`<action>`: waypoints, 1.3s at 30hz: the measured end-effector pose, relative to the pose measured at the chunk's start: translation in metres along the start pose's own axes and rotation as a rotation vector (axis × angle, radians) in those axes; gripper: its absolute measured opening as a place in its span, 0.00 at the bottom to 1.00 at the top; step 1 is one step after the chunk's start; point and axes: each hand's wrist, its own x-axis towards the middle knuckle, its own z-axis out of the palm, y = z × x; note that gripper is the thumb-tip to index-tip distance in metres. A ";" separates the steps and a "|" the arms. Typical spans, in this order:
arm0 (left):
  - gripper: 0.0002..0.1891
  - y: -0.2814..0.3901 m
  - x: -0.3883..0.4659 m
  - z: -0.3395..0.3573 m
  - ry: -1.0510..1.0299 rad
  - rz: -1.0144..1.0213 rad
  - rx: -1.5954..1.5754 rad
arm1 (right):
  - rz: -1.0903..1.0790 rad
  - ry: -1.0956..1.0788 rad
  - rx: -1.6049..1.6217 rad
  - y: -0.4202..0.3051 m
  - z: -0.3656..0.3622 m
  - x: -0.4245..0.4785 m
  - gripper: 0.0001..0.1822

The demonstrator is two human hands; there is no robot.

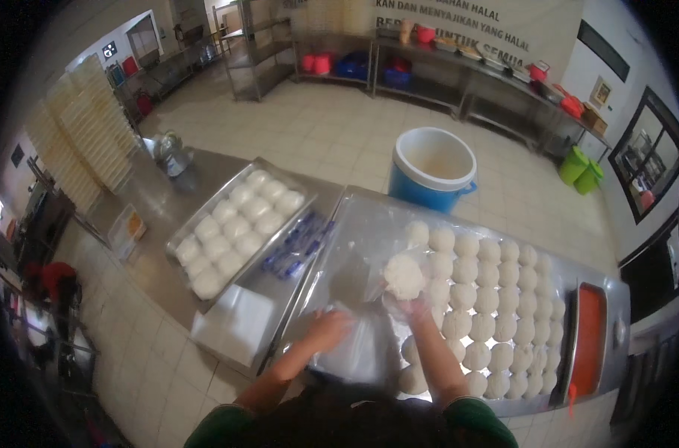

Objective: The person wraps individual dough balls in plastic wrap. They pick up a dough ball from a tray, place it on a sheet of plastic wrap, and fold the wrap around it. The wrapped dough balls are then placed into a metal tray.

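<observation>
A round white ball, apparently rice or dough, rests in my right hand (411, 307), which seems to have clear plastic around it; the ball (404, 276) is just above the left edge of the rows of balls. My left hand (329, 330) is over clear plastic sheets or bags (362, 341) on the steel table; its fingers are blurred, so its hold on the plastic is unclear. Rows of similar pale balls (487, 301) cover the right part of the table. On the left, a metal tray (174, 246) holds several balls that look wrapped in plastic (237, 227).
A blue bucket with a white rim (432, 173) stands beyond the table. Blue-and-clear packets (297, 246) and a white rectangular sheet or board (233, 322) lie left. A pan of orange-red contents (589, 336) sits far right. A person in red (59, 280) is at far left.
</observation>
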 end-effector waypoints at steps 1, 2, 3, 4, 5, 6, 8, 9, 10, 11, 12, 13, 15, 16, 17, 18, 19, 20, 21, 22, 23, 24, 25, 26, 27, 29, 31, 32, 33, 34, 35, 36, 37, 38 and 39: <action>0.25 0.000 0.002 0.000 0.026 -0.183 -0.338 | 0.000 0.060 0.047 0.016 0.001 -0.011 0.37; 0.25 0.001 0.009 0.000 0.052 -0.368 -0.675 | 0.001 0.119 0.094 0.029 0.002 -0.019 0.37; 0.24 0.004 0.012 -0.002 0.078 -0.559 -1.013 | 0.044 0.146 0.117 0.042 0.009 -0.024 0.38; 0.22 0.009 0.012 -0.007 0.083 -0.501 -1.407 | 0.082 0.173 0.136 0.052 0.019 -0.030 0.38; 0.20 0.014 0.010 -0.012 0.089 -0.427 -1.800 | 0.123 0.199 0.155 0.061 0.027 -0.035 0.38; 0.18 0.019 0.008 -0.016 0.088 -0.325 -2.187 | 0.128 0.303 0.141 0.067 0.031 -0.039 0.40; 0.14 0.022 -0.006 -0.018 0.174 -0.379 -1.846 | 0.200 0.213 0.072 0.068 0.019 -0.049 0.41; 0.12 0.023 -0.012 -0.022 0.217 -0.398 -1.674 | 0.240 0.165 0.036 0.069 0.023 -0.049 0.42; 0.10 0.025 -0.018 -0.027 0.269 -0.399 -1.632 | 0.231 0.212 -0.034 0.069 0.027 -0.050 0.43; 0.09 0.028 -0.024 -0.033 0.322 -0.400 -1.589 | 0.223 0.259 -0.104 0.068 0.032 -0.052 0.44; 0.08 0.028 -0.028 -0.037 0.376 -0.399 -1.546 | 0.215 0.304 -0.176 0.068 0.039 -0.052 0.45; 0.08 0.026 -0.030 -0.037 0.452 -0.375 -1.651 | 0.219 0.307 -0.157 0.068 0.037 -0.053 0.44; 0.08 0.015 -0.033 -0.034 0.606 -0.322 -1.860 | 0.227 0.315 -0.118 0.068 0.029 -0.058 0.43; 0.09 0.000 -0.035 -0.026 0.605 -0.166 -2.092 | 0.239 0.297 -0.109 0.070 0.035 -0.058 0.43; 0.11 -0.021 -0.036 -0.013 0.595 0.006 -2.316 | 0.250 0.280 -0.099 0.071 0.045 -0.057 0.43; 0.12 -0.027 -0.039 -0.012 0.576 0.195 -2.528 | 0.261 0.261 -0.087 0.073 0.053 -0.056 0.43; 0.15 -0.026 -0.035 -0.006 0.525 0.087 -2.499 | 0.252 0.287 -0.098 0.074 0.057 -0.055 0.43; 0.18 -0.019 -0.027 0.003 0.474 -0.018 -2.466 | 0.243 0.314 -0.108 0.075 0.060 -0.053 0.43; 0.21 -0.009 -0.019 0.008 0.415 -0.128 -2.429 | 0.227 0.345 -0.117 0.076 0.061 -0.052 0.43; 0.24 0.005 -0.017 0.006 0.372 -0.132 -2.406 | 0.229 0.369 -0.184 0.077 0.057 -0.052 0.41; 0.27 0.021 -0.020 0.004 0.330 -0.135 -2.382 | 0.232 0.394 -0.251 0.078 0.049 -0.050 0.40; 0.31 0.035 -0.023 0.001 0.293 -0.142 -2.358 | 0.238 0.420 -0.316 0.080 0.044 -0.050 0.39; 0.34 0.044 -0.021 -0.002 0.300 -0.155 -2.341 | 0.241 0.444 -0.389 0.082 0.050 -0.048 0.38; 0.37 0.051 -0.016 -0.008 0.308 -0.168 -2.323 | 0.243 0.468 -0.461 0.085 0.058 -0.046 0.37; 0.40 0.056 -0.012 -0.012 0.317 -0.182 -2.306 | 0.247 0.491 -0.533 0.085 0.069 -0.045 0.35; 0.37 0.059 -0.008 -0.011 0.325 -0.304 -2.269 | 0.158 0.244 -1.228 0.084 0.090 -0.049 0.34; 0.35 0.060 -0.005 -0.008 0.327 -0.355 -2.208 | 0.213 0.211 -1.256 0.081 0.094 -0.047 0.33; 0.34 0.057 -0.002 -0.001 0.328 -0.348 -2.175 | 0.318 0.316 -0.942 0.079 0.087 -0.043 0.32; 0.32 0.056 0.000 0.002 0.325 -0.342 -2.140 | 0.409 0.413 -0.620 0.077 0.079 -0.041 0.32; 0.31 0.058 0.000 0.000 0.309 -0.302 -2.179 | 0.419 0.434 -0.669 0.076 0.068 -0.040 0.33; 0.30 0.060 0.001 -0.002 0.292 -0.261 -2.219 | 0.428 0.457 -0.717 0.074 0.057 -0.039 0.33; 0.29 0.061 0.000 -0.004 0.282 -0.217 -2.259 | 0.443 0.475 -0.768 0.074 0.056 -0.037 0.34; 0.28 0.059 0.002 0.002 0.311 -0.225 -2.240 | 0.447 0.471 -0.879 0.073 0.056 -0.037 0.33; 0.27 0.054 0.004 0.011 0.339 -0.234 -2.222 | 0.449 0.466 -0.991 0.073 0.058 -0.036 0.32; 0.26 0.057 0.005 0.007 0.365 -0.242 -2.203 | 0.449 0.462 -1.103 0.072 0.062 -0.036 0.31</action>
